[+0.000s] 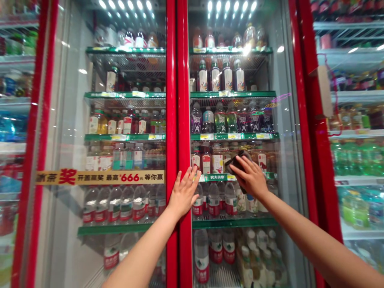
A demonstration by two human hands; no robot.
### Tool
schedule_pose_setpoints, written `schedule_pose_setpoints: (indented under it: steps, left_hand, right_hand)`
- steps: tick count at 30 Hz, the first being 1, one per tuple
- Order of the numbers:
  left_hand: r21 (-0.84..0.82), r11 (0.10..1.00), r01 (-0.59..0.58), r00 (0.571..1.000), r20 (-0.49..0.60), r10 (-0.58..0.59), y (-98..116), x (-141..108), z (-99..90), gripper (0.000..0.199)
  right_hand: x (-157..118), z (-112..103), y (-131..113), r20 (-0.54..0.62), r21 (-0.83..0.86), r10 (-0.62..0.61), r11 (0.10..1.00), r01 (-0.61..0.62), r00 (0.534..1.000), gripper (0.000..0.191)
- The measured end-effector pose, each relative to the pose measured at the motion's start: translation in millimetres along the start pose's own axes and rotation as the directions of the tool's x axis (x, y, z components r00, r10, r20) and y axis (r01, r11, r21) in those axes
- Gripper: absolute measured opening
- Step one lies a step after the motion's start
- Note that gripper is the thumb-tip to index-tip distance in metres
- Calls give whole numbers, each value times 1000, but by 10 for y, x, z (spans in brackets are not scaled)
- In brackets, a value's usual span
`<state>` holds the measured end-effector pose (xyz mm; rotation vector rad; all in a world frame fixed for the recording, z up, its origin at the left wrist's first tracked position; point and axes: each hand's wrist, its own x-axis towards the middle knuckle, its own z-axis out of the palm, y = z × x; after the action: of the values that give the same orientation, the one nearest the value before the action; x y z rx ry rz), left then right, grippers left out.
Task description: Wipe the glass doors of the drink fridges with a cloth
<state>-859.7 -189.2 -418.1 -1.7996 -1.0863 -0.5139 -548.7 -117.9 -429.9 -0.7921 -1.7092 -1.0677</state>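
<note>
My left hand (183, 193) lies flat with its fingers spread on the red door frame (183, 100) in the middle of a drinks fridge, its fingertips reaching toward the right-hand glass. To the right, my right hand (252, 179) presses a dark cloth (230, 163) against the right glass door (234, 144). Part of the cloth is covered by the fingers and palm. Behind the glass at this height are bottles of drinks and a green shelf edge (214, 177).
Shelves of bottles fill both sides behind the glass. A printed strip (102, 177) crosses the left door (69, 120). Another red frame (312, 120) stands at the right, with a pale box-like piece (324, 91) on it. More drink shelves (357, 96) lie beyond.
</note>
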Motion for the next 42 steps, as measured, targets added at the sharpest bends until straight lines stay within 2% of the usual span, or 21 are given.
schedule_pose_setpoints:
  steps: [3, 5, 7, 9, 11, 13, 14, 16, 18, 20, 21, 23, 25, 27, 30, 32, 34, 36, 38, 40, 42]
  left_hand:
    - [23, 991, 134, 990, -45, -133, -12, -120, 70, 120]
    - [49, 981, 190, 980, -67, -186, 6, -142, 118, 124]
    - [74, 975, 208, 977, -72, -202, 25, -152, 150, 126]
    - [89, 974, 210, 977, -64, -205, 33, -167, 164, 126]
    - [95, 975, 201, 979, -57, -197, 26, -189, 170, 125]
    - [96, 978, 185, 982, -55, -180, 11, -211, 180, 125]
    - [95, 980, 175, 984, -55, -170, 3, -218, 187, 126]
    - [93, 982, 164, 986, -52, -159, -7, -225, 200, 127]
    - [93, 981, 168, 985, -45, -164, -7, -225, 205, 128]
    - [87, 981, 175, 984, -33, -173, -1, -222, 200, 127]
    - [80, 981, 175, 984, -28, -173, 1, -222, 195, 127]
    - [62, 983, 171, 985, -20, -170, 4, -224, 187, 128]
    - [43, 985, 170, 985, -22, -169, 3, -229, 188, 128]
    - [31, 985, 167, 986, -31, -166, 1, -236, 198, 128]
    - [38, 986, 162, 986, -47, -160, -5, -246, 225, 128]
    - [53, 985, 165, 985, -49, -163, -8, -253, 242, 130]
    - [63, 983, 171, 985, -45, -168, -7, -263, 254, 129]
    - [66, 982, 178, 983, -42, -176, -1, -278, 263, 126]
    - [65, 981, 184, 983, -40, -181, 8, -296, 269, 124]
    - [63, 980, 187, 982, -41, -185, 17, -313, 276, 123]
    - [58, 981, 186, 982, -49, -183, 21, -325, 287, 122]
  right_hand:
    - [307, 157, -155, -147, 36, 220, 976, -217, 964, 49]
    - [499, 258, -421, -138, 45, 246, 969, -242, 959, 51]
    - [553, 295, -658, -61, 40, 151, 988, -148, 987, 52]
    - [465, 259, -748, 31, 49, -35, 998, 34, 999, 53]
    - [328, 188, -674, 93, 73, -227, 973, 220, 970, 54]
    - [270, 133, -531, 112, 83, -311, 949, 303, 944, 53]
    - [298, 125, -477, 108, 77, -296, 954, 289, 949, 53]
    - [460, 156, -472, 68, 52, -165, 985, 162, 984, 52]
    - [680, 235, -620, 7, 38, 11, 999, -11, 1000, 51]
    - [828, 317, -846, -16, 46, 91, 995, -90, 996, 52]
    - [851, 344, -948, -5, 56, 67, 996, -67, 998, 52]
    - [807, 350, -1061, 51, 93, -100, 991, 95, 994, 54]
    - [732, 305, -1028, 99, 141, -302, 948, 287, 948, 54]
    - [754, 246, -908, 122, 157, -394, 914, 374, 911, 53]
    - [1062, 208, -781, 119, 106, -275, 959, 263, 954, 51]
    - [1316, 231, -820, 98, 72, -142, 988, 135, 985, 52]
    - [1428, 280, -935, 89, 70, -86, 994, 80, 992, 54]
    - [1322, 336, -1056, 96, 95, -133, 988, 124, 986, 56]
    - [1073, 378, -1119, 98, 138, -256, 960, 242, 962, 58]
    - [853, 394, -1104, 86, 177, -394, 910, 375, 915, 61]
    - [805, 386, -1041, 78, 184, -458, 880, 439, 885, 61]
